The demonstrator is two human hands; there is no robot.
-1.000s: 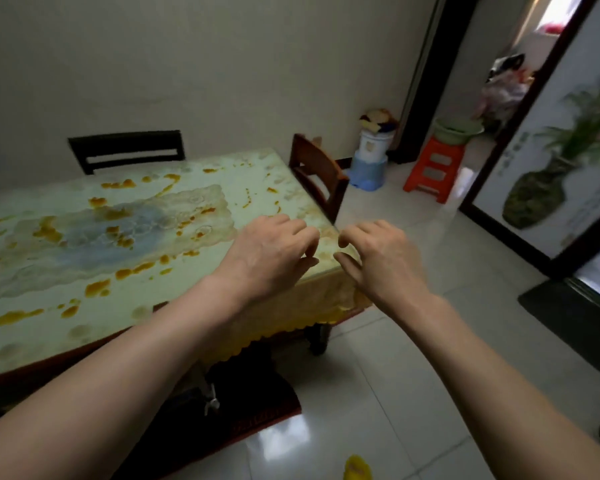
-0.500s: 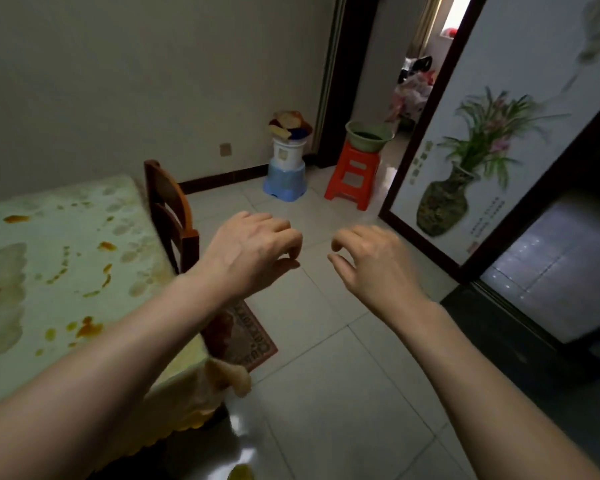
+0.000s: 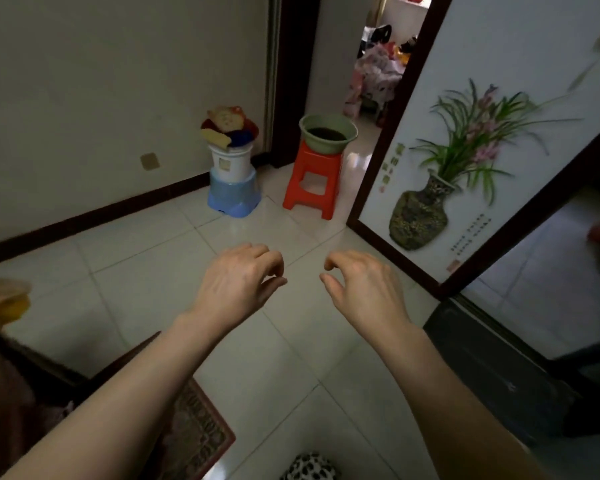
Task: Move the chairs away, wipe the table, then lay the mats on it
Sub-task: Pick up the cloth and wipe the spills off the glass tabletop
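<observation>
My left hand and my right hand hover side by side over the white tiled floor, fingers loosely curled, holding nothing. Only a blurred corner of the table with its yellow cloth shows at the left edge. A dark brown piece of furniture fills the bottom left; I cannot tell whether it is a chair. No mats for the table are in view.
A patterned floor rug lies under my left forearm. By the far wall stand a blue and white water dispenser and an orange stool carrying a green basin. A framed flower panel leans at right beside an open doorway.
The view has swung right, away from the table and the wooden chair, toward the doorway. Both hands stay raised and empty, now over bare floor.
</observation>
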